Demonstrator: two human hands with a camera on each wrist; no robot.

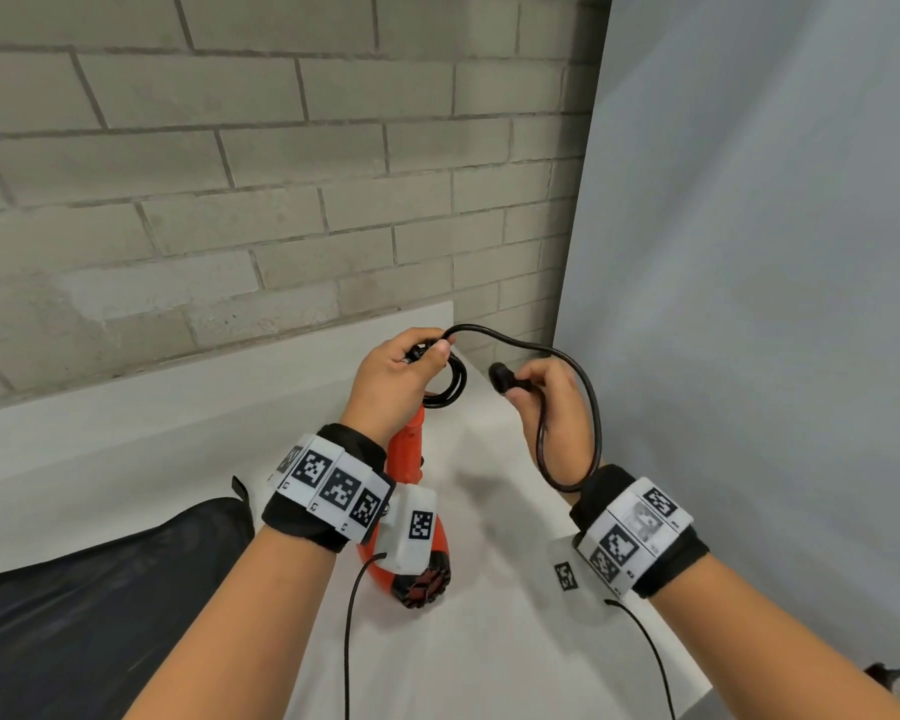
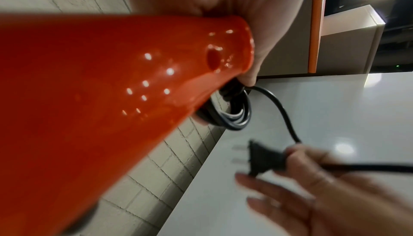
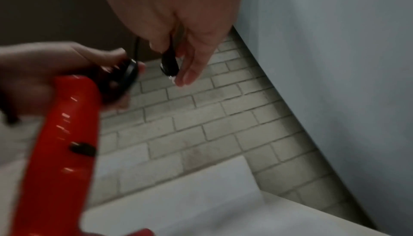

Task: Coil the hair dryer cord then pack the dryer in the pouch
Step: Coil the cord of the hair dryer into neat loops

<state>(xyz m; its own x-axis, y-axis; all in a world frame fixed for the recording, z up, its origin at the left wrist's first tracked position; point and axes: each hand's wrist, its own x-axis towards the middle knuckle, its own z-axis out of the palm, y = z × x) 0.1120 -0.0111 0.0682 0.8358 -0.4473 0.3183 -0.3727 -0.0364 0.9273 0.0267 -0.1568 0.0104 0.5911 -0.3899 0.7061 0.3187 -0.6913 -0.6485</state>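
White table [image 1: 126, 449] against a grey brick wall [image 1: 230, 174]. Black pouch [image 1: 100, 589] lies flat on table, left of the dryer, mesh-looking fabric, small tab at its top corner. Hair dryer [image 1: 409, 454] glossy orange-red, held above table, handle end up toward wall, barrel end down toward the person with a dark grille at the mouth; black switch on handle shows in right wrist view. Left hand [image 1: 396, 379] above the dryer, fingers curled round the handle end and pinching a small coil of black cord [image 1: 572, 366], several loops bunched at the handle tip. Free cord arcs from coil to the right of dryer, loops down by right wrist. Right hand [image 1: 552, 402] right of dryer, thumb and fingers pinching the black plug [image 2: 263, 159], 2 metal pins bare, other fingers loose.
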